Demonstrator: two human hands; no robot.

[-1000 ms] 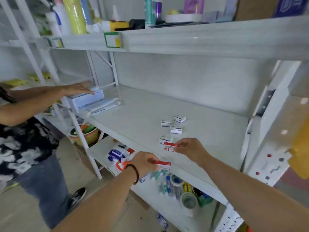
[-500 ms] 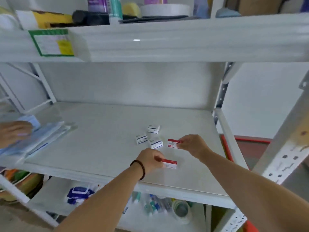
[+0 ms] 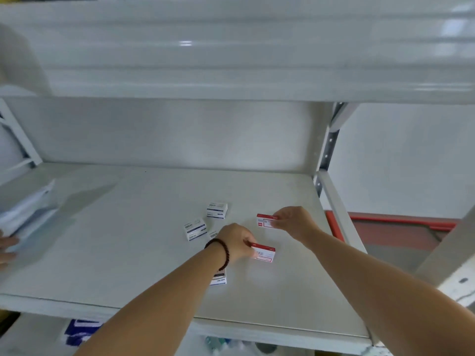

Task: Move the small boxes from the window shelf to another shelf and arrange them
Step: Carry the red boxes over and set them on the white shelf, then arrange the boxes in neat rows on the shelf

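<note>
Leftmost, another person's fingers [image 3: 6,249] rest by pale flat packets [image 3: 28,214] on the white shelf [image 3: 115,253]. Mid-shelf lie two small blue-printed boxes [image 3: 195,229] and [image 3: 217,210]. Next, the left hand [image 3: 237,244] pinches a red-and-white box [image 3: 264,253]; another box [image 3: 219,278] peeks beneath its wrist. Rightward, the right hand [image 3: 293,223] pinches a second red-and-white box [image 3: 266,220].

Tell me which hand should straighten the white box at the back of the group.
Probably the right hand. It holds a red-striped box level with the back white box, across bare shelf. The left hand sits nearer the front, pinching the other red-striped box.
</note>
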